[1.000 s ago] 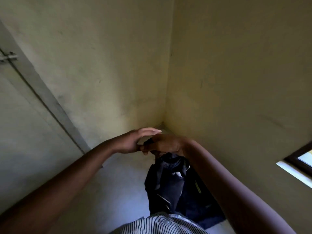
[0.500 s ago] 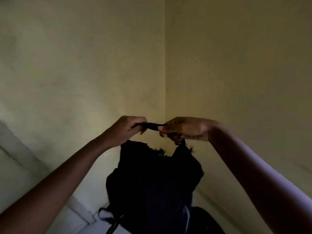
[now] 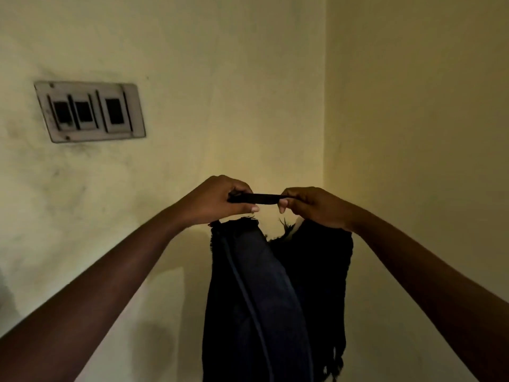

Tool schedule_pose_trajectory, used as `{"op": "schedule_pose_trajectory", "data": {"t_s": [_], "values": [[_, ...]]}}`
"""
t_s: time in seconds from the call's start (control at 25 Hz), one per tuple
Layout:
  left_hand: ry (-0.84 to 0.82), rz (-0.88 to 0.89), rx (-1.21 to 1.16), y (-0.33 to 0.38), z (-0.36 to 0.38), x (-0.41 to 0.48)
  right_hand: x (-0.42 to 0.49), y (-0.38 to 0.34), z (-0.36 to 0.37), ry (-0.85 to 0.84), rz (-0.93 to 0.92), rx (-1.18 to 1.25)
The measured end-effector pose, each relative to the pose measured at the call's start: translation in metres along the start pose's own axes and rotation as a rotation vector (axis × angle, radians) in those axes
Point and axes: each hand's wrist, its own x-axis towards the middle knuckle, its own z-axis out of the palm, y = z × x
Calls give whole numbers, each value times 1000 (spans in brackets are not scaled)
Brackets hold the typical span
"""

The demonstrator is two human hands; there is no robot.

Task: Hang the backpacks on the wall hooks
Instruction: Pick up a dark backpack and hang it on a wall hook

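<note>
Left hand [image 3: 217, 199] and right hand [image 3: 314, 206], fingers closed, pinch the strap [image 3: 257, 198] taut between them; the backpack [image 3: 272, 299] hangs below. Bare wall [image 3: 248, 92] above, corner rightward, switch plate [image 3: 89, 111] well left.

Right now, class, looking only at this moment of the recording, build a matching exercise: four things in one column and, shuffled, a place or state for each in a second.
Things
1. left hand
2. right hand
3. backpack
4. switch panel

Places or states
A. mounted high on the wall, left of the corner
B. grips the right end of the top strap
C. hangs below both hands
D. grips the left end of the top strap

Pairs: 1-D, 2-B, 3-C, 4-A
</note>
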Motion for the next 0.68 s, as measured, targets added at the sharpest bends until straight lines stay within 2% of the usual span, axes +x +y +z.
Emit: {"op": "schedule_pose_trajectory", "data": {"t_s": [0.16, 0.28, 0.44, 0.52, 0.6, 0.68], "values": [[161, 57, 64, -12, -35, 62, 73, 24, -43, 193, -124, -152], [376, 119, 129, -15, -61, 115, 123, 27, -85, 311, -156, -210], [590, 206, 142, -27, -86, 169, 171, 22, -122, 410, -153, -176], [594, 202, 55, -40, -88, 189, 181, 25, -127, 377, -64, 65], [508, 174, 7, -49, -79, 199, 176, 30, -124, 257, 67, 438], [416, 169, 57, -54, -60, 205, 163, 34, -114, 161, 164, 697]]}}
